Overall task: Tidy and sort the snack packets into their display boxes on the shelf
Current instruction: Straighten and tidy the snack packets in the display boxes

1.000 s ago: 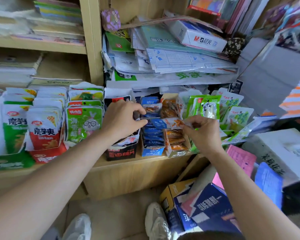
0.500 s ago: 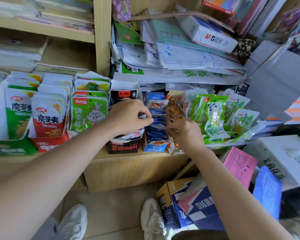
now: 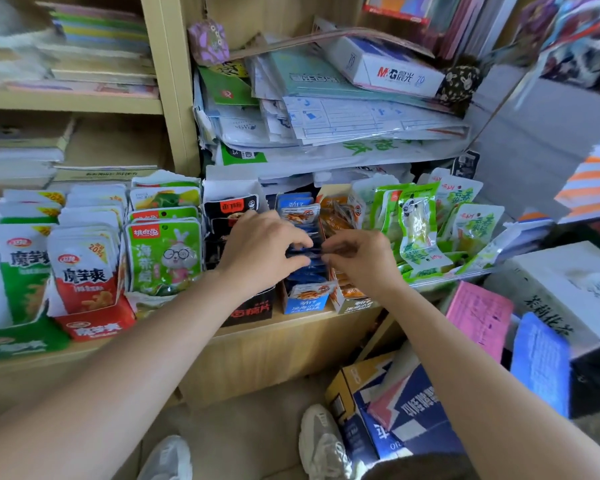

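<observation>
messy wooden shelf, paper stacks piled above, blue box crammed with blue packets, left hand and right hand both in a tight grip pinching those packets

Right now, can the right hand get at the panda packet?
Probably yes: the panda packet stands just to the right of the right hand, with nothing between them. But that hand is busy pinching blue packets.

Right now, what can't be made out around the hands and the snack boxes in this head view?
All head view.
Whether left hand and right hand pinch a blue packet: their own fingers cover the contact.
Black box contents: under the left hand.
Green box: cut off by the left edge.
Upper-left stacks: blurred, print unreadable.
</observation>
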`<state>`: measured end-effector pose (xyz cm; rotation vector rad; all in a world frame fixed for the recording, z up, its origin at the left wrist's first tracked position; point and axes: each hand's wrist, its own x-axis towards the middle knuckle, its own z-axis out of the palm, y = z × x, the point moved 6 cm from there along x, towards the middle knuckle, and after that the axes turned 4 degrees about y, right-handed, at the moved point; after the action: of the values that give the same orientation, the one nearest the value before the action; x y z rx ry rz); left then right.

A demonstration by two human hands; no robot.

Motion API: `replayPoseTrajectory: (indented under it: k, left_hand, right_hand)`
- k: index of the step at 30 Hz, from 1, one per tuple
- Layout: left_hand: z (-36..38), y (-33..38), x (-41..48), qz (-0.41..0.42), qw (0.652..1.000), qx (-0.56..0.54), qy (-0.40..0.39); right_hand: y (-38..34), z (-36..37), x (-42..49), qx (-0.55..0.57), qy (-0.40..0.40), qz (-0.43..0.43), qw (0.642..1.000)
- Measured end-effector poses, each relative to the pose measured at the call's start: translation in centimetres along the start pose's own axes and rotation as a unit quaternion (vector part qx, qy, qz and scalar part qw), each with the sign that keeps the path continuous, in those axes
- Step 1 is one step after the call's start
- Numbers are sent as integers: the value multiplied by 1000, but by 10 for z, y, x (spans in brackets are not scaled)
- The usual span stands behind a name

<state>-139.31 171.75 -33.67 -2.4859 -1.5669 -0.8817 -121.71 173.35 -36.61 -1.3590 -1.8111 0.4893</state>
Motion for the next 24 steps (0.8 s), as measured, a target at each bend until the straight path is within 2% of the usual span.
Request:
replayPoseTrajectory:
  k: [5,7,10,13,15,18,20,24]
  left_hand:
    - [5,9,11,-8,993,119,10]
    - [4,4,15,-21,986,163,15]
    - [9,3,21,-36,978,206,-10]
    - [16,2,24,-39,978,202,-27]
    - [17,-2,22,-26,987,156,-36]
    - [22,0,13,5,988,103,-114]
    - [25,7,9,28,980,132,-147]
    - [26,13,11,43,976,152,-148]
  right_hand:
    - [6,-3,-13,2,-11,13,1000]
    - [7,-1,-22,-3,-54,4,999]
    - [2,8,-39,-34,-123,-60,990]
    - [-1,13,-49,-73,-137,-120,981]
    - [4,15,-53,-105,-151,-113,976]
    - [10,16,-59,-129,-161,-107,973]
    - [9,16,-62,-144,-133,-126,973]
    - [6,19,-65,-181,-90,-157,967]
